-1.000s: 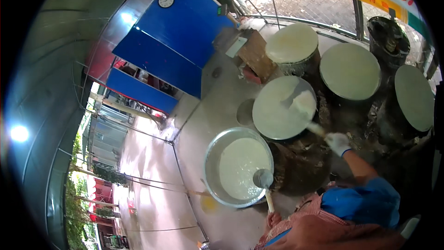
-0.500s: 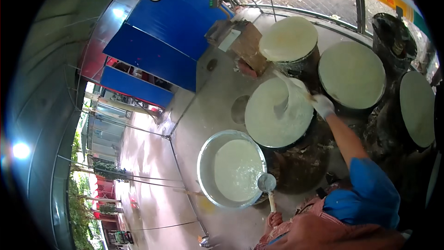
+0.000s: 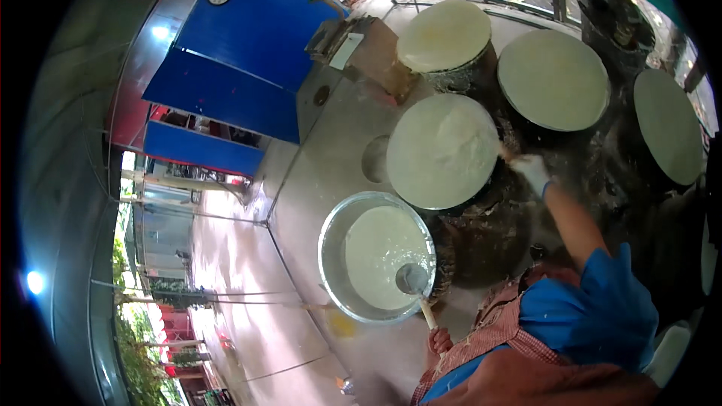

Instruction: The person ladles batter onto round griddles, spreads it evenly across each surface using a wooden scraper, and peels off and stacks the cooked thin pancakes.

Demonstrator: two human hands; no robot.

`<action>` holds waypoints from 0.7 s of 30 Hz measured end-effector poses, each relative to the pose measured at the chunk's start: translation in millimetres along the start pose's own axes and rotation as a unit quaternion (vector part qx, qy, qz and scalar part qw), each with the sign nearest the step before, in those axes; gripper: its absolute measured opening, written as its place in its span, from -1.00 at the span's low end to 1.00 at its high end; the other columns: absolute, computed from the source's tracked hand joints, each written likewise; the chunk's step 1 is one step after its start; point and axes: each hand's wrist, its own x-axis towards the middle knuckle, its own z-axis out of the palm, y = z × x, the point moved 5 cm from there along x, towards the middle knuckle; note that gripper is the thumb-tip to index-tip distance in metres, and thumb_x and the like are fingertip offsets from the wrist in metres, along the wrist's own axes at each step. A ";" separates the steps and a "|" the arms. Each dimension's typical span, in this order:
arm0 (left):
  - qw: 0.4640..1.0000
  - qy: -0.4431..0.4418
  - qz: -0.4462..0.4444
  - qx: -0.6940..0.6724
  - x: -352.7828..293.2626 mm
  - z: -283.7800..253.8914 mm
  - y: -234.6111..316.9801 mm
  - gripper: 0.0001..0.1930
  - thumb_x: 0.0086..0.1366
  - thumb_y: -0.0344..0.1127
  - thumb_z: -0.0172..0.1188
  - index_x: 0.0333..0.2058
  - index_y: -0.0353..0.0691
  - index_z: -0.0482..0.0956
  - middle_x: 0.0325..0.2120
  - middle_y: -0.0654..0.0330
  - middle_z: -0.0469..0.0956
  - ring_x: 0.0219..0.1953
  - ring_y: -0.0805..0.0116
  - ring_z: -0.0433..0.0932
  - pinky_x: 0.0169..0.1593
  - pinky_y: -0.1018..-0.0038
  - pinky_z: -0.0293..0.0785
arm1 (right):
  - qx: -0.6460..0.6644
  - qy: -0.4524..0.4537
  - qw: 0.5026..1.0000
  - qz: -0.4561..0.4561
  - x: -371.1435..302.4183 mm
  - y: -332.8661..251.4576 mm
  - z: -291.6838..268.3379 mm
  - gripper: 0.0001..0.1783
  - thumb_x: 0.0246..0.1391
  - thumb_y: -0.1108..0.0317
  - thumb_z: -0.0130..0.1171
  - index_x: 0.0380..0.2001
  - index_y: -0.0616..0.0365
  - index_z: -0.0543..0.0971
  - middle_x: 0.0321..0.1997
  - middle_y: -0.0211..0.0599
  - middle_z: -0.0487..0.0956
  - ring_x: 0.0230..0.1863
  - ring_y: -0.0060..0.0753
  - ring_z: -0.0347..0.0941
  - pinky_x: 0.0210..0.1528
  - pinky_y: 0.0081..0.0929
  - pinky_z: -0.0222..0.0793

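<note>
My left hand (image 3: 441,340) is closed round the wooden handle of a ladle (image 3: 411,278). The ladle's round metal bowl is over the near right side of a wide metal basin (image 3: 324,259) of creamy white batter (image 3: 380,244). White-gloved, my right hand (image 3: 532,171) grips a short wooden-handled spreader (image 3: 506,153) at the right rim of the nearest round griddle (image 3: 432,173). A pale layer of batter covers that griddle, with a raised, uneven patch near the spreader. The spreader's blade can hardly be told from the batter.
More round griddles with pale layers stand beyond: one at the back (image 3: 444,34), one to the right (image 3: 553,79), another at far right (image 3: 668,128). A dark drum (image 3: 617,19) stands behind them. A brown box-like stand (image 3: 376,53) is near the blue panels (image 3: 259,22).
The spreader, raised with a pale sheet over the griddle before, is now low at its right rim. The ladle has shifted left over the batter. The whole view has tilted slightly.
</note>
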 end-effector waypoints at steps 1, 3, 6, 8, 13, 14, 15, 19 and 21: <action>1.000 -0.003 0.017 -0.001 -10.3 1.3 8.8 -0.68 0.40 -0.29 -0.03 -0.56 -0.14 0.20 -0.73 0.34 0.17 -0.75 0.54 0.12 -0.61 0.54 0.23 | 0.014 -0.005 1.000 0.003 -10.9 35.2 29.3 -0.73 -0.03 0.32 0.32 -0.31 0.31 0.68 -0.34 -0.30 0.66 -0.30 -0.48 0.55 -0.19 -0.49 0.42; 0.999 0.009 0.025 -0.037 -14.4 13.7 7.4 -0.71 0.40 -0.29 -0.03 -0.54 -0.17 0.23 -0.73 0.34 0.17 -0.75 0.54 0.14 -0.60 0.54 0.25 | 0.006 -0.041 0.998 0.052 -54.6 62.3 84.1 -0.69 -0.06 0.29 0.35 -0.28 0.29 0.68 -0.36 -0.29 0.66 -0.31 -0.50 0.52 -0.18 -0.49 0.41; 0.990 0.035 0.000 -0.140 29.1 92.6 -9.6 -0.74 0.40 -0.29 -0.03 -0.50 -0.21 0.28 -0.73 0.33 0.18 -0.74 0.54 0.17 -0.59 0.54 0.28 | -0.274 -0.018 0.961 0.003 -87.4 -9.5 35.3 -0.61 -0.05 0.08 0.29 -0.23 0.11 0.69 -0.28 -0.13 0.68 -0.27 -0.24 0.61 -0.13 -0.37 0.42; 0.979 0.030 0.004 -0.201 48.2 165.7 -14.2 -0.76 0.40 -0.29 -0.04 -0.47 -0.25 0.32 -0.73 0.33 0.18 -0.74 0.54 0.18 -0.58 0.55 0.30 | -0.268 0.006 0.963 -0.037 -58.4 -33.0 -16.6 -0.60 -0.05 0.08 0.26 -0.20 0.12 0.67 -0.26 -0.09 0.66 -0.22 -0.15 0.61 -0.13 -0.32 0.43; 0.967 -0.139 -0.034 -0.208 58.0 216.3 -5.6 -0.78 0.39 -0.30 -0.06 -0.12 -0.27 0.47 -0.70 0.34 0.21 -0.72 0.55 0.26 -0.55 0.59 0.37 | -0.521 0.092 0.832 -0.163 48.2 -46.6 1.7 -0.65 0.15 0.04 -0.07 -0.28 -0.07 0.64 -0.22 -0.08 0.61 -0.17 0.08 0.53 -0.13 -0.04 0.40; 0.974 -0.082 0.009 -0.212 70.8 223.8 -4.8 -0.73 0.39 -0.30 -0.05 0.00 -0.19 0.44 -0.69 0.34 0.22 -0.73 0.54 0.25 -0.58 0.60 0.35 | -0.404 0.326 0.788 -0.332 55.8 -42.4 -8.9 -0.66 0.15 0.03 -0.09 -0.32 -0.09 0.62 -0.29 -0.02 0.62 -0.19 0.08 0.54 -0.10 -0.03 0.40; 0.971 -0.019 0.105 -0.212 52.3 220.6 2.8 -0.65 0.38 -0.31 -0.05 0.12 -0.11 0.42 -0.68 0.35 0.23 -0.75 0.54 0.24 -0.61 0.61 0.33 | -0.526 0.010 0.832 -0.179 40.9 -38.5 47.9 -0.66 0.14 0.00 -0.09 -0.31 -0.11 0.60 -0.36 0.02 0.62 -0.28 0.07 0.56 -0.16 -0.04 0.44; 0.978 0.102 0.148 -0.107 83.5 220.3 43.7 -0.63 0.33 -0.33 -0.02 0.11 -0.16 0.41 -0.68 0.34 0.21 -0.75 0.56 0.21 -0.68 0.63 0.28 | -0.650 -0.096 0.719 -0.227 2.4 -94.4 26.5 -0.66 0.17 0.00 -0.09 -0.43 -0.13 0.61 -0.50 -0.09 0.61 -0.45 0.02 0.58 -0.37 -0.06 0.47; 0.969 0.183 0.098 -0.133 129.4 260.9 61.2 -0.85 0.29 -0.31 0.01 -0.24 -0.22 0.48 -0.72 0.34 0.18 -0.78 0.58 0.16 -0.72 0.62 0.25 | -0.630 0.010 0.750 -0.204 9.6 -95.2 -9.0 -0.67 0.16 -0.01 -0.04 -0.46 -0.14 0.62 -0.52 -0.13 0.61 -0.46 -0.01 0.58 -0.40 -0.08 0.46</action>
